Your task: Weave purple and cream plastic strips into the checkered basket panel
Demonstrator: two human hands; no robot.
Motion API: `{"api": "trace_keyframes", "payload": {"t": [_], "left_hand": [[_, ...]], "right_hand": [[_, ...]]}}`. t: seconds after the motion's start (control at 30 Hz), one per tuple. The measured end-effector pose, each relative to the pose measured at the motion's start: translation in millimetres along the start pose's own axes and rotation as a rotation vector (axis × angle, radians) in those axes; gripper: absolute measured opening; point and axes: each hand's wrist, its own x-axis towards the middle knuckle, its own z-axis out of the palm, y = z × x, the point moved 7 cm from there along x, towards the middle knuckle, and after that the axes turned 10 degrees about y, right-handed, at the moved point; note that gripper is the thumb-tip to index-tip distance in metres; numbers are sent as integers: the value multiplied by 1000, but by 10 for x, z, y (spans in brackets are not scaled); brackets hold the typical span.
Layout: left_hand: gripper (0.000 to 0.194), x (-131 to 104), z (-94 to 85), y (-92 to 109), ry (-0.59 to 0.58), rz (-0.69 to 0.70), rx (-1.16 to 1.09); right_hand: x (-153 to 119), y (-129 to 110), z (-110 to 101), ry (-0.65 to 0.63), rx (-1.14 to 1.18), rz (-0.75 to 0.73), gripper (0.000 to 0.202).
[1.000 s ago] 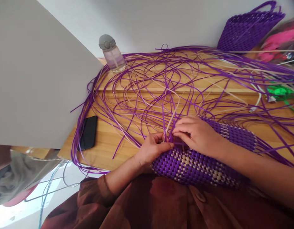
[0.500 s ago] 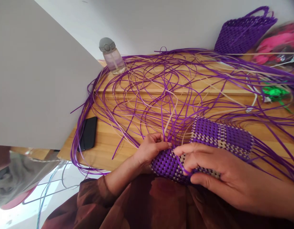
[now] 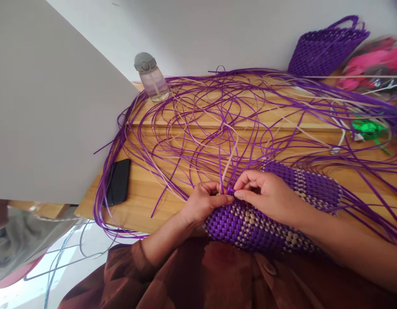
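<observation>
A purple and beige woven basket piece (image 3: 259,229) rests at the table's front edge against my clothing, with long loose strips fanning out from its upper edge. My left hand (image 3: 206,201) is closed on the left part of that edge, thumb and fingers pinching the weave where strips come out. Close beside it, my right hand (image 3: 262,191) pinches a purple strip (image 3: 231,189) between thumb and forefinger at the same spot. The fingertips of both hands almost touch. The right hand hides part of the weave behind it.
Tangled purple and beige strips (image 3: 198,116) spread over the wooden table (image 3: 146,214). A bottle (image 3: 153,81) stands at the back left, a black phone (image 3: 119,182) lies at left. Farther right are a finished purple basket (image 3: 323,51), a pink bundle (image 3: 372,64) and green strips (image 3: 368,128).
My right hand has moved up and left from over the weave to the edge beside my left hand, now pinching the strip there. The loop over the weave is gone. My left hand stays put.
</observation>
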Motion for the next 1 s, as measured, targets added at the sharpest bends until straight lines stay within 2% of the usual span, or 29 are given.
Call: {"api": "trace_keyframes", "payload": {"t": [0.23, 0.37, 0.53, 0.67, 0.83, 1.0], "left_hand": [[29, 3, -5, 45, -3, 69, 97], [29, 0, -14, 48, 11, 92, 109], [32, -5, -12, 30, 2, 82, 93], [30, -4, 0, 65, -19, 127, 125], [28, 1, 9, 81, -19, 122, 116], [22, -2, 39, 73, 7, 85, 65]], "right_hand": [[47, -157, 38, -7, -63, -50, 14], [33, -109, 44, -52, -95, -31, 21], [24, -52, -22, 16, -130, -33, 23], [49, -109, 34, -14, -102, -61, 22], [25, -276, 60, 16, -218, -235, 15], [-124, -464, 112, 147, -528, -564, 15]]}}
